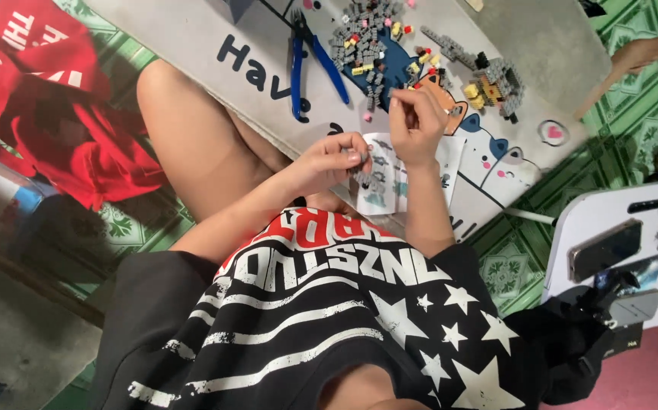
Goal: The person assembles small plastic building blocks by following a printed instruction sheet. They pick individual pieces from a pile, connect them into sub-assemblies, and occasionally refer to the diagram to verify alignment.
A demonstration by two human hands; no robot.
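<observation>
Far to the left of both hands lies a crumpled red cloth garment (pixel 55 114) on the green patterned floor. Above the left hand, on the low white table printed with cartoon cats (pixel 192 38), rest blue-handled pliers (pixel 310 64), and just right of them a loose heap of tiny grey plastic building bricks with a few red, yellow and pink ones (pixel 367 42).

The left hand (pixel 332 161) is curled narrow, fingertips pinched on a small grey brick assembly (pixel 364 178) held over the folded paper instruction sheet (pixel 389 178). The right hand (pixel 418 125), just above and beside it, has thumb and forefinger closed; whether a brick sits between them is too small to tell. Right of that hand stands a partly built grey and yellow brick model (pixel 496 83). Further right is a white side table (pixel 572 228) with a dark smartphone (pixel 604 249).

The pieces are tiny, so a slipping pinch could drop one onto the busy floor pattern, where it would be hard to find. Pressing off-centre could also pop the held assembly apart.
</observation>
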